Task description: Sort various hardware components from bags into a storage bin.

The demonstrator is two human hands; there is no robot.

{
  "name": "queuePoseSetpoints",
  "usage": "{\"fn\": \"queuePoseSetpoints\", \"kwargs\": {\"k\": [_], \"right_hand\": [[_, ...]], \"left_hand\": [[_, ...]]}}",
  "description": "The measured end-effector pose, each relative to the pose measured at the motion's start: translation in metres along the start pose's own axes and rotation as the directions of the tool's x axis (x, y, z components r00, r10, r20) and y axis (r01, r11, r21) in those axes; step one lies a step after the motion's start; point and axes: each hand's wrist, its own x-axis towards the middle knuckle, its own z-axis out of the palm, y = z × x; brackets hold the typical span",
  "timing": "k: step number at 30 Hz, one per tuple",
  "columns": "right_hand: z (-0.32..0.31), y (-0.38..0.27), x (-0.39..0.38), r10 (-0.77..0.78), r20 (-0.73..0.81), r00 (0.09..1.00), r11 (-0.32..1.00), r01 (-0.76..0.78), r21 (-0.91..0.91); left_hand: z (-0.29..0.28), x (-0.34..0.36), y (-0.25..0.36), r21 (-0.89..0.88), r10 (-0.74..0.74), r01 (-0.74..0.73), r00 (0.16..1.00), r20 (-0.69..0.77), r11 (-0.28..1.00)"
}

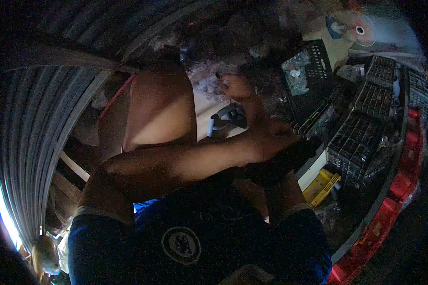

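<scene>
Dim, heavy fisheye. Left forearm crosses from 8 o'clock to centre-right; left hand sits just right of centre, fingers curled down over a dark object below it. Looks closed around it, but the fingertips are lost in shadow, so I cannot tell the grip for sure. Object is black, matte, shape mostly hidden; visible part runs roughly 10-to-4 o'clock, and I can't say which end leads.

Right forearm comes up from 5 o'clock under the left arm. Right hand is hidden behind the left wrist and the dark object; cannot tell its state. Both sleeves are blue with pale cuffs.

Another person's hand at 12 o'clock of centre, fingers bunched on something small and dark, too blurred to identify. It belongs to the bare-skinned torso at 10 o'clock.

On the pale counter just above centre: a small grey cylinder, smooth, upright-ish, long axis 12-to-6, beside a dark grey angular part.

At 2–3 o'clock: black plastic lattice crates, stacked and tilted; one flat crate carries crumpled clear plastic bags. Yellow ribbed plastic piece at 4 o'clock. Red glossy curved panel along the right rim. Corrugated metal sheet, ridged, fills the left side.
</scene>
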Motion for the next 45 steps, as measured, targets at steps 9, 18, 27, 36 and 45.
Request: {"fn": "queuePoseSetpoints", "kwargs": {"k": [9,18,27,36,45], "right_hand": [[-0.003,-0.023,-0.034,0.196,0.008,0.981,0.949,-0.188,-0.255],[0.08,0.068,-0.09,0.183,-0.281,0.942,0.983,-0.167,0.083],[0.217,0.126,-0.119,0.551,0.127,0.825,0.785,-0.563,0.257],[0.282,0.152,-0.101,0.623,0.211,0.753,0.718,-0.658,0.228],[0.212,0.19,-0.14,0.628,0.009,0.778,0.595,-0.487,0.64]], "left_hand": [[0.015,0.013,-0.019,-0.171,0.066,-0.074,0.996,-0.053,0.982],[0.018,0.012,-0.032,-0.359,0.081,-0.215,0.932,-0.353,0.908],[-0.042,-0.006,-0.057,-0.511,-0.042,-0.29,0.839,-0.543,0.809],[-0.069,-0.009,-0.096,-0.551,-0.096,-0.327,0.791,-0.605,0.768],[-0.08,0.012,-0.107,-0.776,0.011,-0.38,0.901,-0.434,0.503]]}}
